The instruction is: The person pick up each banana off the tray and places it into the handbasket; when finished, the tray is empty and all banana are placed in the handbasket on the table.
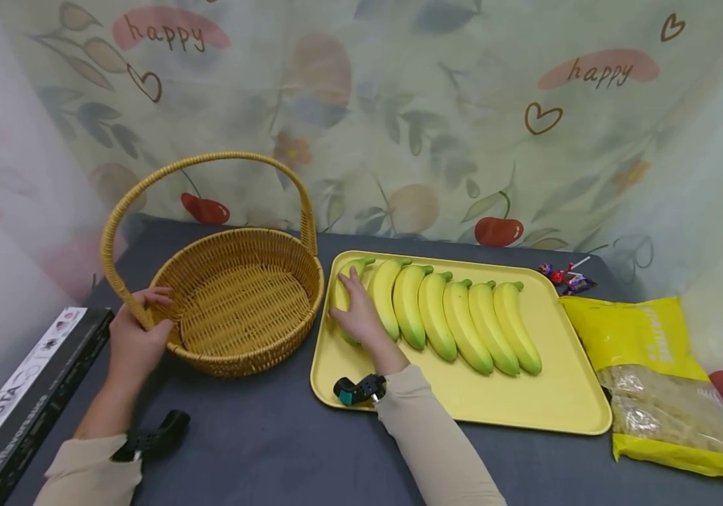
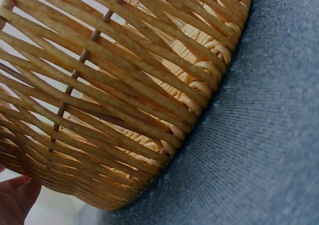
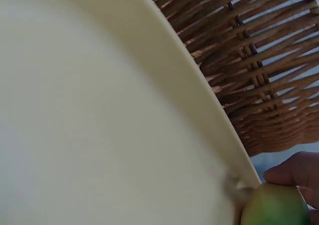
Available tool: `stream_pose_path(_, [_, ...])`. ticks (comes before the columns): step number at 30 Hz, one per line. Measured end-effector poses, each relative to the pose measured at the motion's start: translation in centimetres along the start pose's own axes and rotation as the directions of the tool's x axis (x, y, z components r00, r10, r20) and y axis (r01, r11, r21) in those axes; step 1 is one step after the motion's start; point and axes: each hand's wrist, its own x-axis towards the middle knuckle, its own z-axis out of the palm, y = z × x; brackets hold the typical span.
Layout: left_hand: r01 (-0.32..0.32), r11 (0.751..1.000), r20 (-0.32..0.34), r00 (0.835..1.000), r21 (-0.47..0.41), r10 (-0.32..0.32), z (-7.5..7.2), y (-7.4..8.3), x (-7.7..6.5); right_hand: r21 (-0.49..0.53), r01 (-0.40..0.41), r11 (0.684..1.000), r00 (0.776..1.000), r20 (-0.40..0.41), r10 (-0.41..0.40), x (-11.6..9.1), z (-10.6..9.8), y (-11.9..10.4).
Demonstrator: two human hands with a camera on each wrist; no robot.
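Note:
A round wicker basket (image 1: 253, 362) with a tall arched handle stands on the dark cloth. My left hand (image 1: 136, 337) grips its left rim at the foot of the handle, thumb inside; the left wrist view shows the woven wall (image 2: 109, 85) close up. To the right, a pale yellow tray (image 1: 570, 372) bears a row of several bananas (image 1: 459, 323). My right hand (image 1: 364, 320) holds the leftmost banana (image 1: 341, 299) between thumb and fingers, at the tray's left edge. Its greenish tip (image 3: 274, 207) shows under the thumb in the right wrist view.
Along the left edge lies a black and white box (image 1: 26, 393) marked PASTA. On the right a yellow bag with a see-through window (image 1: 677, 400) lies against the tray. Wrapped lollipops (image 1: 570, 275) are at the back right corner. A patterned curtain (image 1: 399, 126) hangs behind.

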Motion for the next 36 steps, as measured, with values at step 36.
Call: stream_pose_path(36, [-0.042,0.998,-0.040,0.998,-0.052,0.040,0.2,0.2,-0.2,0.138,0.026,0.990,0.994,0.100,-0.040,-4.5,-7.3,-2.3])
